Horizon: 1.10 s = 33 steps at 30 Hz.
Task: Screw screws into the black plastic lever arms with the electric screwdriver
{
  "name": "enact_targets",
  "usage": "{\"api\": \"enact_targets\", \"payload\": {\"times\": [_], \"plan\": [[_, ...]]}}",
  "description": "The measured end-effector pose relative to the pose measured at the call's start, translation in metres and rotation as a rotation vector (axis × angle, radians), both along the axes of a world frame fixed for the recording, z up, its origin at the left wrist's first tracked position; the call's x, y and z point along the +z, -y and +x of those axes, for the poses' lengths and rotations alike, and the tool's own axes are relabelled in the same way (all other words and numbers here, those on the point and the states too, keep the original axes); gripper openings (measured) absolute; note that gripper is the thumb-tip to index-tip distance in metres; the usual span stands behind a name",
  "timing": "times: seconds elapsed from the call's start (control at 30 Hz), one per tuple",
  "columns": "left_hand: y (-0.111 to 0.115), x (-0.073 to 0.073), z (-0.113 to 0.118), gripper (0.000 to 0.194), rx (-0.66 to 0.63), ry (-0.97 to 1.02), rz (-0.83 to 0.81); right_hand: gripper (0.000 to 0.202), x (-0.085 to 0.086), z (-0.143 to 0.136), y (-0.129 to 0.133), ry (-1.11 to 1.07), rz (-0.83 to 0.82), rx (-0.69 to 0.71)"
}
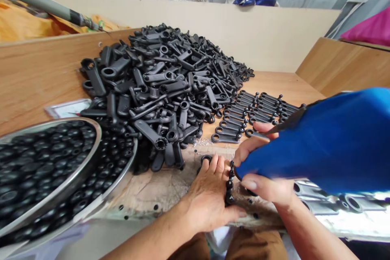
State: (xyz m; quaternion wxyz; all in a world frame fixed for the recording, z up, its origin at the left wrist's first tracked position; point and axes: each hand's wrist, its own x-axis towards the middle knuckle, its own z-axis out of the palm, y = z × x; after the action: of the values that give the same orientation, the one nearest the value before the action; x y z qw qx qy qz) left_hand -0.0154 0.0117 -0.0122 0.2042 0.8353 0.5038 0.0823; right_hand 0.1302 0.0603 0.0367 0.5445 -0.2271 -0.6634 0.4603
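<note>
My left hand [210, 195] lies over several black handle parts at the front edge of the bench, fingers together on top of them. Small black knobs [229, 185] stick out in a row past its right side. My right hand [262, 170] is wrapped round a large blue object [319, 142], which hides much of the fingers; its lower end is beside the knobs. Behind the right hand, black handles with knobs [227, 134] lie in neat rows. Tiny silver pins [202, 142] are scattered beyond my left hand.
A tall heap of black handles [170, 77] fills the middle of the bench. Two metal-rimmed bowls [99, 134] [134, 158] of black knobs stand at the left. More handles [319, 207] lie at the right. Wooden boards [45, 69] border the bench.
</note>
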Motion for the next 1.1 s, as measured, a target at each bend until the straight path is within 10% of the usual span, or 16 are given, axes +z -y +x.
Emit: {"api": "enact_targets", "payload": {"times": [0.23, 1.1], "plan": [[0.0, 0.004, 0.003, 0.093, 0.01, -0.101, -0.028, 0.061, 0.011, 0.005, 0.003, -0.466, -0.113, -0.026], [-0.002, 0.0, 0.002, 0.092, 0.0, -0.09, -0.034, 0.061, 0.013, -0.001, 0.006, -0.445, -0.209, 0.048]]}}
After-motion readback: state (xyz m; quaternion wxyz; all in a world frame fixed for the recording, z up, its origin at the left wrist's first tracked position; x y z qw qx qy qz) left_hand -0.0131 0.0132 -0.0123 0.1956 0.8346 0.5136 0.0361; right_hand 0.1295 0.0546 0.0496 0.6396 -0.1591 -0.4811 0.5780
